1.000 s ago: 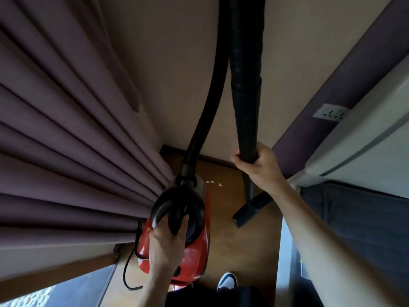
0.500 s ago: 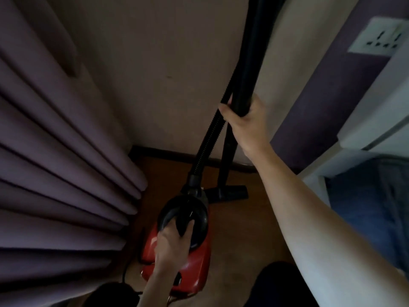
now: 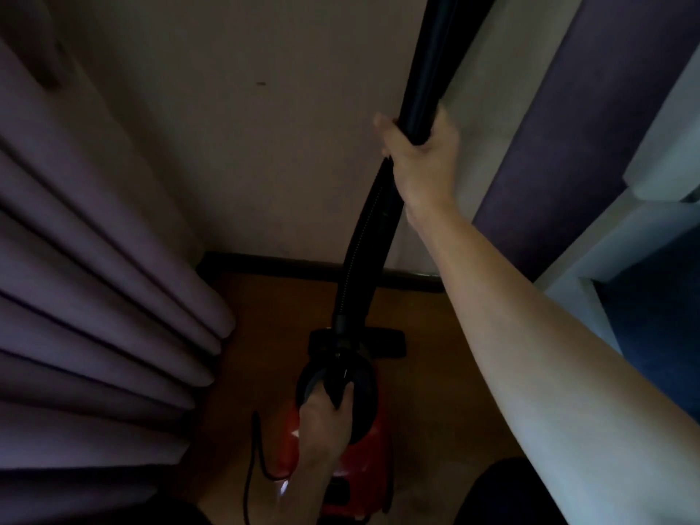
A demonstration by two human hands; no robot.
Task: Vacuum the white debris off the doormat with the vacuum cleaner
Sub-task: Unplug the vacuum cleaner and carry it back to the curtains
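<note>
A red canister vacuum cleaner point(image 3: 363, 460) sits on the wooden floor point(image 3: 428, 403) near the wall. My left hand point(image 3: 322, 422) grips its black carry handle point(image 3: 337, 380) on top. My right hand point(image 3: 420, 164) grips the black wand point(image 3: 428, 81), which stands nearly upright in front of the wall. The ribbed black hose point(image 3: 360, 248) runs from the canister up beside the wand. The flat black floor nozzle point(image 3: 386, 342) rests on the floor just behind the canister. No doormat or white debris is in sight.
Purple pleated curtains point(image 3: 94, 297) fill the left side down to the floor. A beige wall point(image 3: 246, 126) with a dark skirting board point(image 3: 272, 263) stands ahead. White furniture point(image 3: 651, 176) and a blue surface point(image 3: 659, 327) lie to the right. The vacuum's black cord point(image 3: 253, 467) trails on the left.
My right hand rose with the wand and brought it more upright. The nozzle shifted from the canister's right to behind it. The view darkened, and the white bits on the floor are gone from sight.
</note>
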